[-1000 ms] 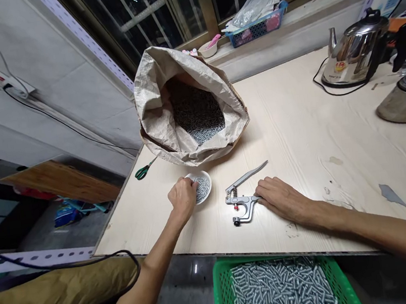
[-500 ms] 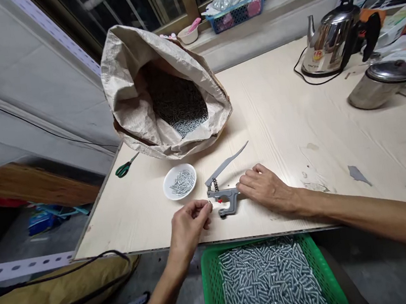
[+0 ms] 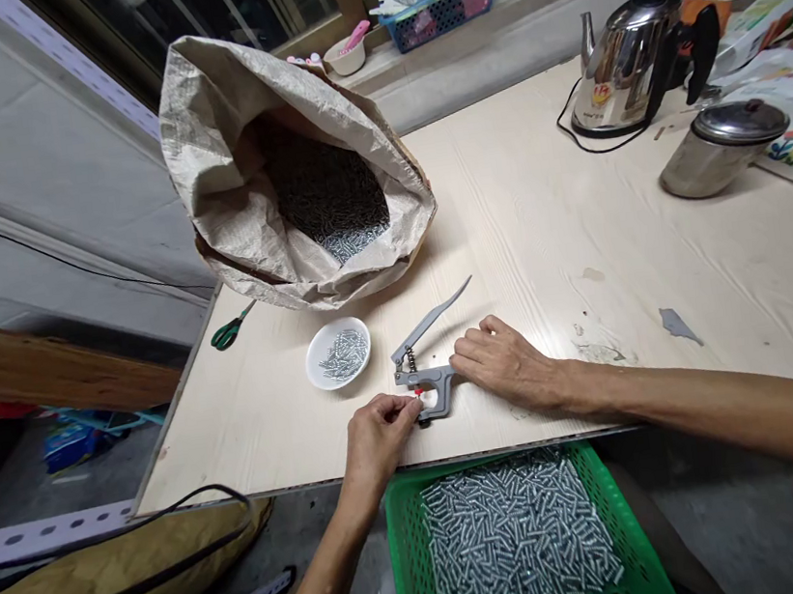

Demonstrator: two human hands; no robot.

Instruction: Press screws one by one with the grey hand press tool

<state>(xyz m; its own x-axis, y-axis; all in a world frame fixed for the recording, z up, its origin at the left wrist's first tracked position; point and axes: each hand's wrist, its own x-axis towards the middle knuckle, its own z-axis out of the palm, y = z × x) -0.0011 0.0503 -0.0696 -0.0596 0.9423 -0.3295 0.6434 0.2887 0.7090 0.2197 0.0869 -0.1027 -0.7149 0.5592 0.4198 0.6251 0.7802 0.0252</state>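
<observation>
Left hand (image 3: 377, 433) and right hand (image 3: 504, 363) flank a grey hand press (image 3: 440, 378) that lies on the pale table (image 3: 524, 212), near its front edge. Going from the left, green-handled scissors (image 3: 234, 325) lie close to the table's side edge. Just right of them stands a big whitish sack (image 3: 220, 174), its mouth wide open on a mass of small metal pieces (image 3: 356, 241), bright at the front and shadowed deeper in. In front of the sack, a white bowl (image 3: 315, 361) holds a small heap of screws (image 3: 346, 354). Nearer the edge, the left hand has thumb and fingertips pinched together at the lower end of the press; whatever sits between them is too small to tell. The press has its lever (image 3: 434, 315) raised, slanting up to the right above a coiled spring (image 3: 411, 361). Below the table edge is a green basket (image 3: 410, 568) full of silvery threaded pieces (image 3: 519, 534). The right hand is clamped on the press, fingers curled over its right end. Farther right and back, well apart from the hands, stand a shiny kettle (image 3: 620, 78) and a lidded metal canister (image 3: 704, 164).
</observation>
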